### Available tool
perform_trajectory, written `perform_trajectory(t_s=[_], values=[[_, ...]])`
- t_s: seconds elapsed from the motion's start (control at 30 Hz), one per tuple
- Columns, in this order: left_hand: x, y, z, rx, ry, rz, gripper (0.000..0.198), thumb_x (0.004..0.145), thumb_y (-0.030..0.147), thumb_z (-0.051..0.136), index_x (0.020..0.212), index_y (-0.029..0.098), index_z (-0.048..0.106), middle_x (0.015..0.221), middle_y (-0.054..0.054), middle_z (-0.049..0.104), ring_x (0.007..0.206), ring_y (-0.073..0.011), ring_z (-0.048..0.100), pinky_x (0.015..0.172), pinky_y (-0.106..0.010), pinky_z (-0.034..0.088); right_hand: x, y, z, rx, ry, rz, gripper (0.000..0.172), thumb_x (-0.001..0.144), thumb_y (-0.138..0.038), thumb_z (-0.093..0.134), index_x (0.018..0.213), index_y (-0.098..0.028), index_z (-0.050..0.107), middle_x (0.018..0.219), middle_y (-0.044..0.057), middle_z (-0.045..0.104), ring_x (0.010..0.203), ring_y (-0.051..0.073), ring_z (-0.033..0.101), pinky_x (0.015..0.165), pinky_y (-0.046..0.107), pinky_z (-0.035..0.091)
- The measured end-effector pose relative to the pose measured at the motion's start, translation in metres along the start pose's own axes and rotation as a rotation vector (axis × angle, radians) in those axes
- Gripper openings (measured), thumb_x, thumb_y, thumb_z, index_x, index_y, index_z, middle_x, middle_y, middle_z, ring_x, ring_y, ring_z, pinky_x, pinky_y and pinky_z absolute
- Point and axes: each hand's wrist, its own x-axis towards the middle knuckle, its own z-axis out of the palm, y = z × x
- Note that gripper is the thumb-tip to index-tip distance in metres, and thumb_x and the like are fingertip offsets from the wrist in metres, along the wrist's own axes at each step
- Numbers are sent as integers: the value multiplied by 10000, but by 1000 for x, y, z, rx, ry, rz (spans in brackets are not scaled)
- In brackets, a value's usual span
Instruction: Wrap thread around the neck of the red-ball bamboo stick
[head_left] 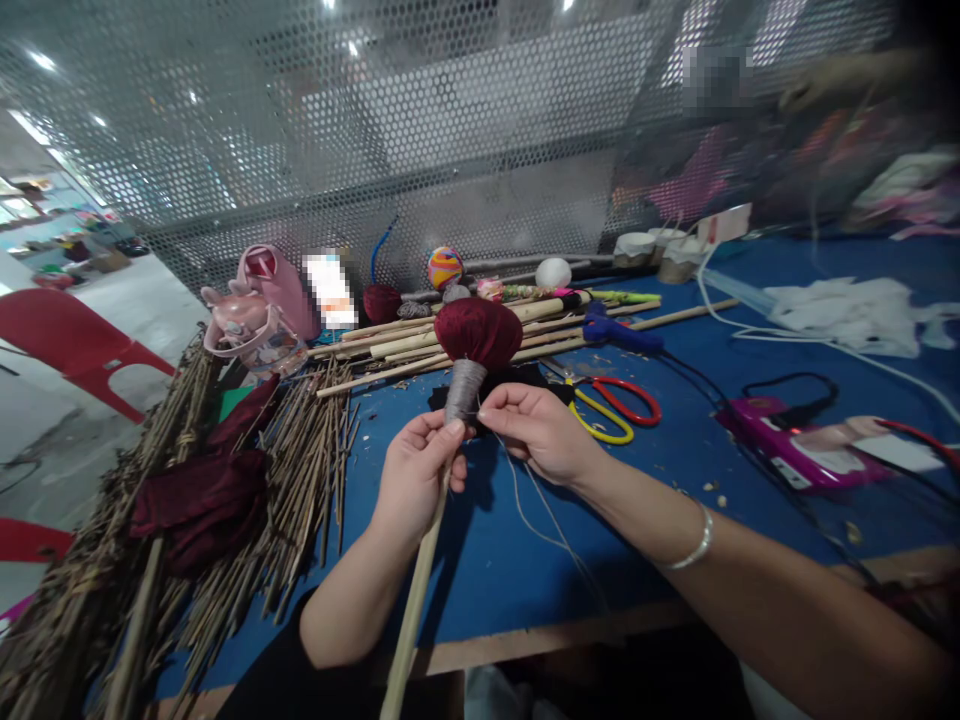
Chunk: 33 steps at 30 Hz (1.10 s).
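Note:
My left hand (424,460) is closed around a pale wooden stick (421,590), just below a band of grey thread (465,390) wound tightly round its upper part. Above the winding sits a rounded dark red cloth head (478,332). The stick leans, its lower end toward me. Close beside the winding, my right hand (536,425) pinches the loose grey thread with thumb and fingertips. Slack thread (536,510) hangs below in loops toward the table edge. A silver bangle (697,540) circles my right wrist.
Scissors (619,410) with red and yellow handles lie right of my hands, near a blue glue gun (619,330). Thin twigs (300,480) and dark red cloth (206,505) are at left. Wooden sticks (405,345) lie behind. A purple power strip (802,445) with cords sits at right.

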Motion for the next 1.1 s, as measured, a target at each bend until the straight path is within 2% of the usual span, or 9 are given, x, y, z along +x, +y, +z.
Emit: perform_trajectory(t_s=[0.33, 0.6, 0.67, 0.77, 0.83, 0.87, 0.93, 1.0, 1.1], values=[[0, 1, -2, -15, -24, -40, 320, 629, 329, 708, 823, 122, 561, 713, 2, 621, 365, -18, 449, 315, -144, 332, 0, 4, 3, 50, -28, 56, 241, 666, -323, 685, 693, -136, 535, 548, -36, 526, 329, 0, 242, 308, 162, 123], [-3, 3, 0, -82, -56, -70, 271, 645, 307, 700, 779, 126, 548, 714, 9, 601, 363, 1, 411, 298, -111, 302, 5, 5, 2, 119, -85, 94, 252, 647, -308, 695, 695, -144, 510, 545, -44, 536, 328, 5, 222, 301, 166, 112], [-1, 2, -3, -103, -109, -123, 260, 657, 314, 694, 768, 129, 549, 696, 5, 602, 354, 2, 407, 293, -104, 295, 7, 4, -4, 152, -147, 123, 278, 629, -288, 712, 780, -157, 520, 509, -74, 495, 323, 7, 213, 302, 161, 108], [3, -2, -8, -106, -244, -313, 272, 682, 364, 669, 750, 125, 559, 618, -5, 585, 359, -18, 444, 316, -110, 338, 9, 3, -14, 164, -279, 186, 394, 587, -295, 735, 902, -153, 545, 509, -84, 476, 321, 3, 203, 309, 161, 105], [4, -5, -8, -54, -280, -423, 317, 704, 422, 632, 772, 118, 571, 602, -20, 584, 368, -39, 475, 331, -129, 372, 9, 3, -19, 119, -292, 185, 355, 592, -323, 725, 835, -121, 564, 531, -56, 504, 326, 1, 226, 312, 167, 103], [3, -6, -6, -10, -260, -429, 345, 718, 450, 606, 799, 117, 571, 622, -30, 593, 379, -49, 492, 339, -140, 388, 9, 3, -21, 81, -275, 177, 321, 610, -336, 712, 783, -110, 564, 524, -46, 505, 325, 2, 234, 311, 170, 102], [0, -8, -1, 109, -163, -314, 375, 737, 475, 571, 881, 129, 551, 702, -39, 610, 410, -64, 525, 353, -160, 414, 9, 4, -21, 3, -227, 175, 285, 651, -350, 685, 700, -107, 542, 464, -58, 454, 316, 6, 223, 306, 173, 95], [-5, -10, 5, 262, -39, -97, 398, 703, 441, 621, 964, 163, 507, 772, -18, 598, 439, -70, 543, 355, -169, 424, 9, 5, -18, -46, -201, 191, 281, 671, -356, 673, 681, -117, 524, 420, -79, 397, 306, 9, 196, 299, 173, 95], [-9, -13, 9, 438, 83, 101, 431, 606, 341, 724, 932, 165, 505, 763, 14, 558, 433, -56, 521, 332, -156, 400, 8, 6, -12, -79, -203, 197, 280, 683, -364, 667, 719, -119, 536, 460, -63, 453, 305, 7, 197, 294, 175, 105]])
